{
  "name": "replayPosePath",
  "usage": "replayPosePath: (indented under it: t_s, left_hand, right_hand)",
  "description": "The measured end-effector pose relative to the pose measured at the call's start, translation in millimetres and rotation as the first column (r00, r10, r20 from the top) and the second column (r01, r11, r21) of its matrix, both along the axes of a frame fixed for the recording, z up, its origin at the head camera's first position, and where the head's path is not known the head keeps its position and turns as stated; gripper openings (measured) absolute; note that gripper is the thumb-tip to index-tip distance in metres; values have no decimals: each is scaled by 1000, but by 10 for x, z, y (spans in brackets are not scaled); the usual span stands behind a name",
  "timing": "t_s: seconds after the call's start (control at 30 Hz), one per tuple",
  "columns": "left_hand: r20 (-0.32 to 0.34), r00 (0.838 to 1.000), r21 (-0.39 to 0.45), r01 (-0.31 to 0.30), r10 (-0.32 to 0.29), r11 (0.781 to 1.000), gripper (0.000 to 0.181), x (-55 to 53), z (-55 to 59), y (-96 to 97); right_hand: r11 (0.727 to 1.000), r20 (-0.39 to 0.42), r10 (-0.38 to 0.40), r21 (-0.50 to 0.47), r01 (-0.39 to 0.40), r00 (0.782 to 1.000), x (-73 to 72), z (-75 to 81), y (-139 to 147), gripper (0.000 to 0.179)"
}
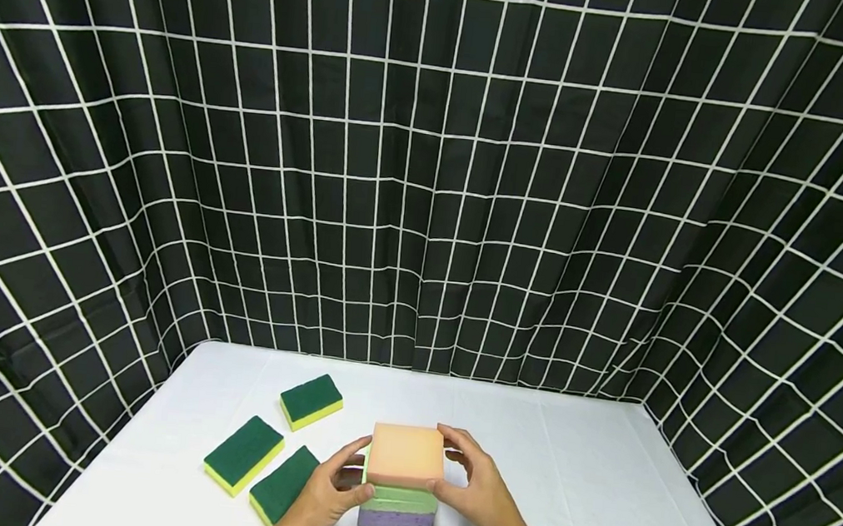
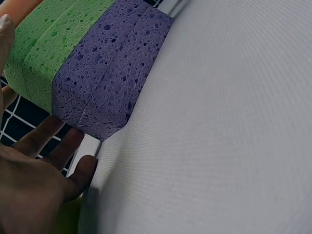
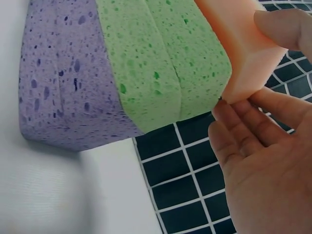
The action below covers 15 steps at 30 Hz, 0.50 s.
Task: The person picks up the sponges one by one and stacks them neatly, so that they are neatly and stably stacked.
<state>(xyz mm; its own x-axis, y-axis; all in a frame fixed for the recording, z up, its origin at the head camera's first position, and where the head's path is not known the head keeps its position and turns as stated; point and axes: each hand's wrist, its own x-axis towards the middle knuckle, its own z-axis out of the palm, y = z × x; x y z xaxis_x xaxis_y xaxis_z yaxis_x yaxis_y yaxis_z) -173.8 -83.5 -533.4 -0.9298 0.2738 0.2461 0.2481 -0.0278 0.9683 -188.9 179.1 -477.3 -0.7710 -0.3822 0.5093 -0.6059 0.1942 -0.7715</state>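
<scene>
White table (image 1: 583,478): only head view shows top of the orange sponge (image 1: 408,455)

White-gridded black curtain (image 1: 467,167), white table (image 1: 598,479)

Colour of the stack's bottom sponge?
The bottom sponge is purple with darker pores, best seen in the left wrist view.

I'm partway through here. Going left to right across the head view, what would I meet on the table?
Leftmost sponge → left grip → orange block → right grip. Left out for overlap: far sponge, near sponge, light green layer, purple layer.
</scene>
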Motion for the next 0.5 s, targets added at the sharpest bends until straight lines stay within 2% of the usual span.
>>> replayPosePath:
  t_s: [0.13, 0.37, 0.5]
  left_hand:
    - [12, 1000, 3, 0, 0, 1000, 69, -2, 5, 3]
    - [2, 1000, -5, -3, 3, 1000, 68, -5, -6, -3]
    - [6, 1000, -3, 1, -1, 1000, 68, 11, 20, -5]
  right_hand:
    - [1000, 4, -7, 11, 7, 1000, 9, -16, -17, 68]
    - [998, -65, -20, 55, 24, 998, 23, -27, -31, 68]
    - [996, -9, -31, 87, 32, 999, 16, -63, -14, 71]
